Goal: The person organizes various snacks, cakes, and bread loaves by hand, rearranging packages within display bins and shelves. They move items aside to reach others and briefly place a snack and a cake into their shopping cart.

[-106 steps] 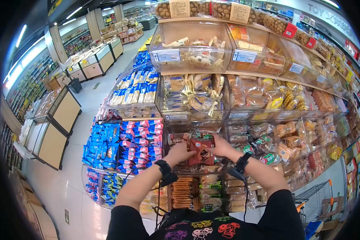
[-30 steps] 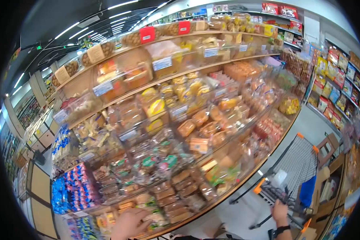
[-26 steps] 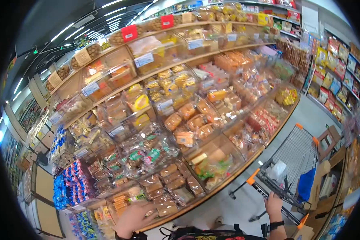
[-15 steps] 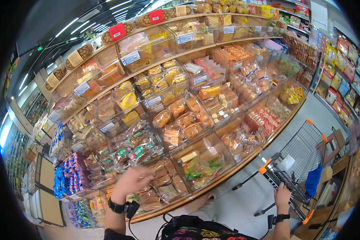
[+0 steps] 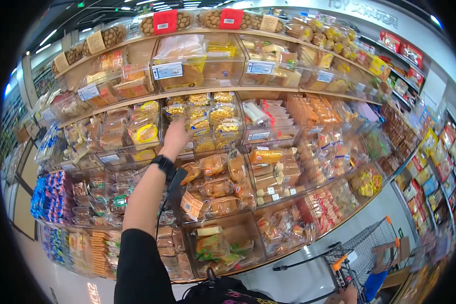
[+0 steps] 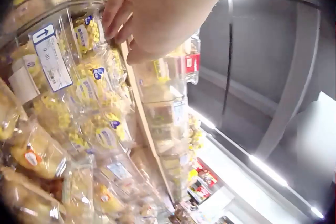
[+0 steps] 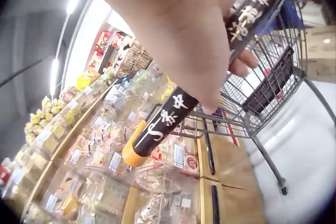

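My left hand [image 5: 178, 136] reaches out over a clear bin of yellow packaged snacks [image 5: 223, 112] in the middle shelf row. In the left wrist view its loosely bent fingers [image 6: 119, 19] are right at the top packets, and no packet shows in its grasp. A blue-and-white price label [image 6: 51, 58] fronts that bin. Down at the lower right, my right hand [image 5: 348, 294] grips the push bar of a shopping cart [image 5: 365, 243]. The right wrist view shows the fingers wrapped round this black handle [image 7: 167, 118], which has white lettering and an orange end cap.
Bagged bread loaves [image 5: 218, 187] fill the bin below the left hand. A low bin with green-tinted bread packs [image 5: 213, 248] sits at the front. Red-tagged tubs [image 5: 165, 21] line the top shelf. Stocked shelves [image 5: 430, 167] stand beyond the cart at right.
Earlier both hands were at a red packet in the left bins. Since then the right hand has gone to the cart handle. The left hand has swept up and forward to the yellow snacks.
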`<state>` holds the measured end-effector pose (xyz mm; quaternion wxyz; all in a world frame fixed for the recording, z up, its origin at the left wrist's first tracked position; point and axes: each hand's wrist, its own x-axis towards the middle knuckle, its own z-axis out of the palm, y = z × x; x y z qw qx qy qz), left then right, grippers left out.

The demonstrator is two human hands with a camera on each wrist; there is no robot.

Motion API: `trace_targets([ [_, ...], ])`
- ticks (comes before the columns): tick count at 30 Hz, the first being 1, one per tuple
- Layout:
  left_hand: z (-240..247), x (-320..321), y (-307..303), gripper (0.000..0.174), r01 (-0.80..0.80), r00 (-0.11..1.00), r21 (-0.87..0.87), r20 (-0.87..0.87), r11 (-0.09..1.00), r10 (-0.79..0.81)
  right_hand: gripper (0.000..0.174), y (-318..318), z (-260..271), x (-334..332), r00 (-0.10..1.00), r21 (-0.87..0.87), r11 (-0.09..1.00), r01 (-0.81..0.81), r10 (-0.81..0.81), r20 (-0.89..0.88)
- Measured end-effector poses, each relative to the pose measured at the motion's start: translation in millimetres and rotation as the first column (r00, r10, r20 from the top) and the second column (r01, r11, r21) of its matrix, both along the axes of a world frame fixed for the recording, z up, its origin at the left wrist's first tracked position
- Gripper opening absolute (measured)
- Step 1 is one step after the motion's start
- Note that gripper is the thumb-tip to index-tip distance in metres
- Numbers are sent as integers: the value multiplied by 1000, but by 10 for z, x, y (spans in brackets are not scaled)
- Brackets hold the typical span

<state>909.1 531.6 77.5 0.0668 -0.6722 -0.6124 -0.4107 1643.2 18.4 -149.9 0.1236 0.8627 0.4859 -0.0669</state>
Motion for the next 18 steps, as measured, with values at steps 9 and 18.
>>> trace_targets([
  [9, -117, -136, 483, 35, 44, 995, -128, 96, 991, -32, 45, 2269, 1222, -105, 978, -551, 814, -183, 209, -16],
  [18, 144, -424, 129, 30, 51, 998, -298, 36, 953, -42, 27, 5033, 3142, -2784, 69, 383, 111, -917, 990, -122],
])
